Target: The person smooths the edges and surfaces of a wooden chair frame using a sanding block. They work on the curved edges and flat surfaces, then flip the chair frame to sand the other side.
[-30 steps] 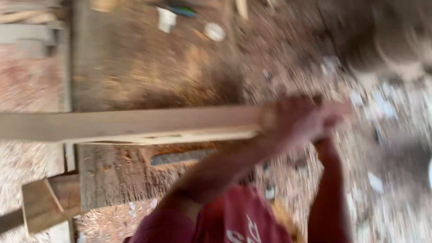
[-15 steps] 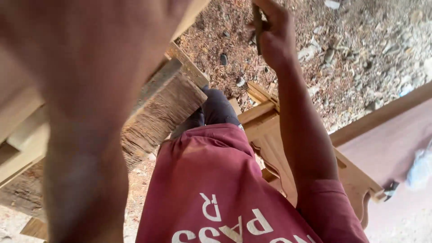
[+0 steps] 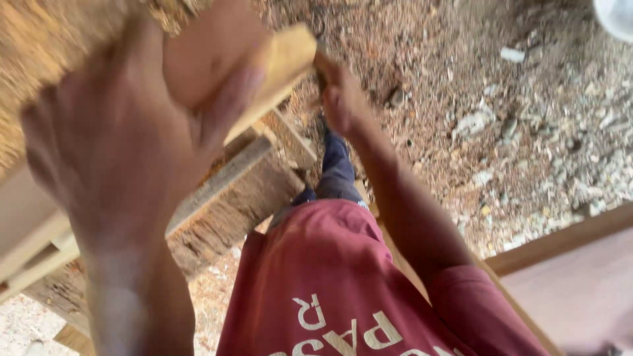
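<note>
My left hand (image 3: pixel 125 151) fills the left foreground, close to the camera and blurred. Its fingers are wrapped around a pale wooden piece (image 3: pixel 287 56) whose squared end points up and right. My right hand (image 3: pixel 339 99) reaches forward at top centre, closed around a thin dark object (image 3: pixel 321 66) that I cannot identify. My red shirt (image 3: pixel 330 283) with white lettering and one dark trouser leg (image 3: pixel 336 165) show below.
A rough, weathered wooden bench (image 3: pixel 237 191) with pale boards sits under my left arm. Wood chips and rubble cover the ground (image 3: pixel 527 118). A brown wooden beam (image 3: pixel 560 240) edges a pinkish surface (image 3: pixel 580 290) at bottom right. A white object (image 3: pixel 616 16) is at the top right corner.
A second ago both hands were on a long pale board across the bench. Since then the view swung down over my body, and my left hand rose near the camera with the wooden piece.
</note>
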